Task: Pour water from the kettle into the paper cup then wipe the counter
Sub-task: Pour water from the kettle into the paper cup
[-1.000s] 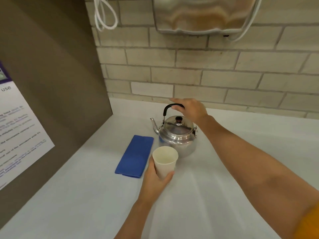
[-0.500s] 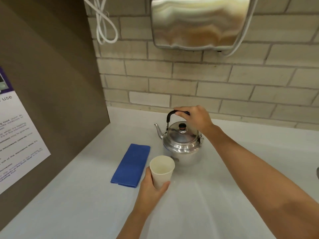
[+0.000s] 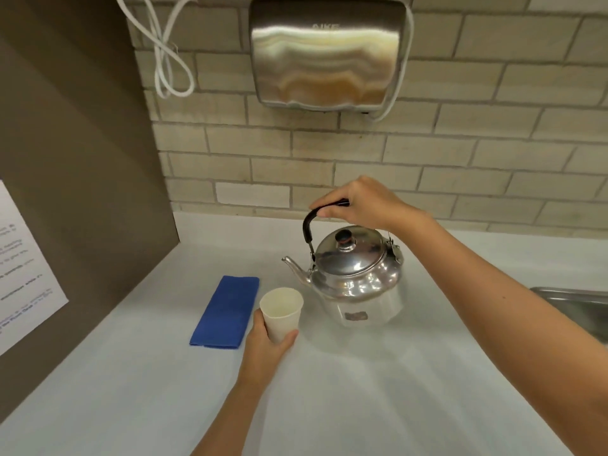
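A shiny steel kettle with a black handle hangs just above the white counter, its reflection showing below it. My right hand grips the top of the handle. The spout points left, toward a white paper cup that looks empty. My left hand holds the cup from below and the front, slightly tilted, just left of and below the spout. A folded blue cloth lies flat on the counter left of the cup.
A brown side panel with a printed notice walls off the left. A steel hand dryer and a looped white cord hang on the brick wall behind. A metal sink rim shows at the right edge.
My right hand has closed on the handle and lifted the kettle off the counter. My left hand keeps holding the cup near the spout.
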A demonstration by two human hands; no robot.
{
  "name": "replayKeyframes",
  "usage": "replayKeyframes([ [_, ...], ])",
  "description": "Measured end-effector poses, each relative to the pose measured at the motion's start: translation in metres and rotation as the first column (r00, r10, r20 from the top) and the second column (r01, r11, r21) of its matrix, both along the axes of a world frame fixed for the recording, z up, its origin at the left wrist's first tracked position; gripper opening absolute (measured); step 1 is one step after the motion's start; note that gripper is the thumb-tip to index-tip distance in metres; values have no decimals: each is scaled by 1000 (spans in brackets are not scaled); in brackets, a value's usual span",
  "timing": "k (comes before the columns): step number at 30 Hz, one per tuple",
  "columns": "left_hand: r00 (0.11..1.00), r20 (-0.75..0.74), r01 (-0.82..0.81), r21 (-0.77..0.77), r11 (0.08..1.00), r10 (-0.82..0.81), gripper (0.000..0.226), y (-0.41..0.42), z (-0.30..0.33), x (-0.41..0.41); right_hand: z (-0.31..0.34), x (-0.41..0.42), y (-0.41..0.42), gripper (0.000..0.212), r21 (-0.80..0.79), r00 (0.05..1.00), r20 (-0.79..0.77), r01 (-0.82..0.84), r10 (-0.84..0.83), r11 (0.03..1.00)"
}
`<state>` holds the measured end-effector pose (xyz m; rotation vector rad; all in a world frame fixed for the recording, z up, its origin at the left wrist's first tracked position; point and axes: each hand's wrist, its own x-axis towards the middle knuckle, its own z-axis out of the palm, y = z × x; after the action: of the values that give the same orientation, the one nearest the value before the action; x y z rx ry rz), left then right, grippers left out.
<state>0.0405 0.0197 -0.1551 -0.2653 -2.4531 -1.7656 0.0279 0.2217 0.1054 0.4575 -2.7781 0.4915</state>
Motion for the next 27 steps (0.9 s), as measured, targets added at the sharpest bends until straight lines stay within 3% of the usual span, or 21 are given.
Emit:
replayKeyframes([
  [11,1000,-10,10,-6,1000,-11,70,0,2,1,3,21,-22,20,258,993,94,-97,75,961],
  [27,1000,-10,4,-19,1000,-4,74,0,3,1,27,18,-55,21,456,978,180,-174,101,873],
])
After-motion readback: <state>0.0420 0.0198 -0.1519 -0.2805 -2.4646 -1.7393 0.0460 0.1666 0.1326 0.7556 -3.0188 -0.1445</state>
